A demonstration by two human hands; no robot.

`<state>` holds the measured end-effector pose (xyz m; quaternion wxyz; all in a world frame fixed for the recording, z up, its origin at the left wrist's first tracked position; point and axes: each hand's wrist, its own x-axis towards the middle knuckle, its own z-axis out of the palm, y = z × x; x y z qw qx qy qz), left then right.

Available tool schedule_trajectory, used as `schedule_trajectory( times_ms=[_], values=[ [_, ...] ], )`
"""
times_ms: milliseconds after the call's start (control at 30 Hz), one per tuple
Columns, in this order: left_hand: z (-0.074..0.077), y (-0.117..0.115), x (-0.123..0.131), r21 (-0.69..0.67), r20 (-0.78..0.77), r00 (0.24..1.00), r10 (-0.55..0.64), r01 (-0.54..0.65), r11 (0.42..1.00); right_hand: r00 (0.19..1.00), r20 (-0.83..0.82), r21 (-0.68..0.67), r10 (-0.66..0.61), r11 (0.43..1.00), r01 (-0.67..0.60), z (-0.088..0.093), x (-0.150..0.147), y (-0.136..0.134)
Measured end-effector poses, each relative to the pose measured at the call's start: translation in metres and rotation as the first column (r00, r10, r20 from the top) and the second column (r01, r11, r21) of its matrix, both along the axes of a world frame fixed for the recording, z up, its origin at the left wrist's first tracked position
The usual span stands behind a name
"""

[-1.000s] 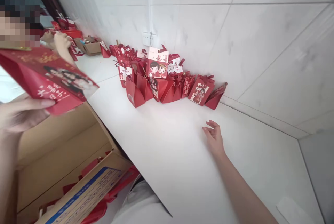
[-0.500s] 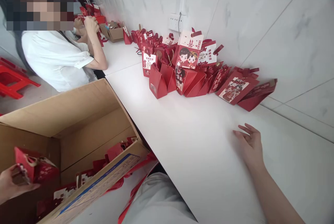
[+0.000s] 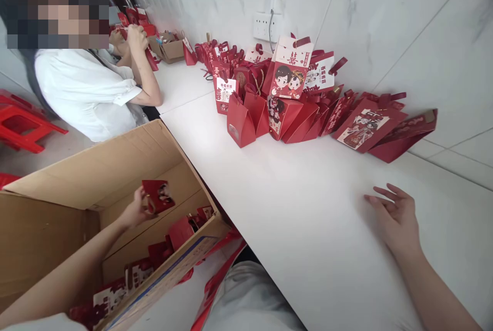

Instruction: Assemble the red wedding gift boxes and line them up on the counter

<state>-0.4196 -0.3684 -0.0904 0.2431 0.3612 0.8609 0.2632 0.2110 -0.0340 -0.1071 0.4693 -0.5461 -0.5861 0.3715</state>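
My left hand (image 3: 137, 209) reaches into the big cardboard box (image 3: 131, 138) and grips a small red gift box (image 3: 159, 196) with a printed figure on its side. Below it, along the box's near wall, lie more red and white gift boxes (image 3: 140, 273). Over the white table, my right hand (image 3: 396, 218) holds nothing, its fingers loosely apart. Beyond that hand, against the wall, stands a row of red gift boxes with ribbon loops; a white-topped one (image 3: 291, 69) with two cartoon figures rests on top of others.
A co-worker in a white shirt (image 3: 82, 89) sits at the far left, hands on something red. Near them are a small cardboard box (image 3: 169, 49) and a red stool (image 3: 29, 120). A power socket (image 3: 265, 26) is on the tiled wall. The white table (image 3: 292, 207) runs along it.
My left hand has carried the red gift box rightward and up, from the left side of the cardboard box to its far middle. The camera view has shifted slightly; my right hand remains open.
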Motion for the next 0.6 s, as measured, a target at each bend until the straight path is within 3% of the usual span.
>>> schedule_trajectory(
  times_ms=[100, 233, 467, 600],
  values=[
    [-0.039, 0.044, 0.018, 0.124, 0.186, 0.982, -0.028, 0.005, 0.992, 1.0, 0.024, 0.004, -0.009, 1.0, 0.009, 0.0, -0.002, -0.001],
    [-0.073, 0.072, 0.044, 0.013, 0.498, 0.864, 0.076, -0.095, 0.995, 0.999, 0.053, 0.004, -0.004, 1.0, 0.004, 0.005, -0.004, -0.003],
    [-0.084, 0.086, 0.042, -0.071, 0.7, 0.688, 0.192, -0.2, 0.977, 0.997, 0.069, 0.012, 0.025, 1.0, -0.026, 0.007, -0.006, -0.003],
    [-0.083, 0.096, 0.05, -0.069, 0.722, 0.649, 0.24, -0.277, 0.958, 0.997, 0.069, 0.013, 0.017, 1.0, -0.018, 0.011, -0.009, -0.003]
  ],
)
